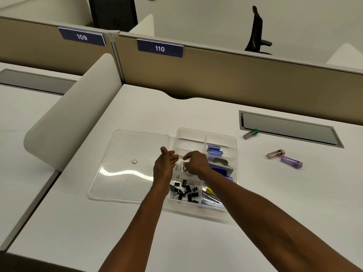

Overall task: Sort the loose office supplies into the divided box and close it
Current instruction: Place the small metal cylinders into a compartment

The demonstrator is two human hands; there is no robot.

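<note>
Divided box: sat open mid-desk, so supplies could be dropped into its compartments from above
Small white packet: lay in a middle-left compartment, directly under the right fingertips, apparently being set down or nudged into place
Right hand: fingers curled down over the packet; whether they actually pinched it could not be told
Left hand: hovered just left of the packet, fingers straight and relaxed, holding nothing, probably guarding the box edge
Binder clips: already heaped in the near compartment
Lid: lay flat to the left, touching the box, out of the way until closing
Tubes: three were loose on the desk, well right of the box, seemingly unsorted
</note>
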